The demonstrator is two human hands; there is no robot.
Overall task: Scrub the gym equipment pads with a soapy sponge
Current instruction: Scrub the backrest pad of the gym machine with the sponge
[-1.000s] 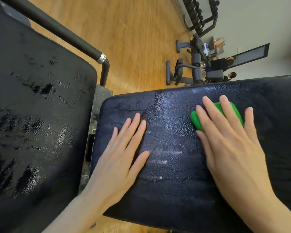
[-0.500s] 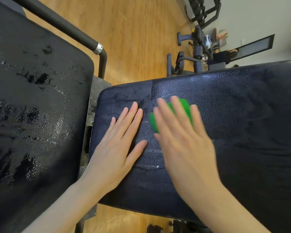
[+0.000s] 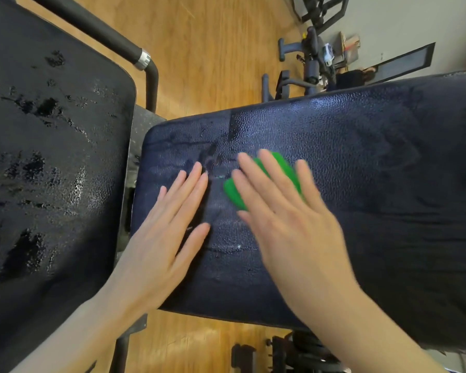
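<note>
A dark blue textured bench pad point(image 3: 374, 168) fills the middle and right, wet and shiny. My right hand point(image 3: 288, 219) lies flat with straight fingers on a green sponge point(image 3: 233, 193), pressing it onto the pad left of centre; most of the sponge is hidden under the fingers. My left hand point(image 3: 162, 238) rests flat on the pad's left end, fingers straight, holding nothing. A second black pad point(image 3: 51, 162) on the left shows wet streaks and foam marks.
A black bar with a chrome ring point(image 3: 143, 59) runs behind the left pad. Wooden floor point(image 3: 213, 55) lies beyond. Exercise machines point(image 3: 310, 65) stand at the far wall. A metal frame point(image 3: 139, 122) joins the two pads.
My right hand slid the sponge from the pad's right part leftward toward my left hand and is blurred by motion. My left hand stayed in place.
</note>
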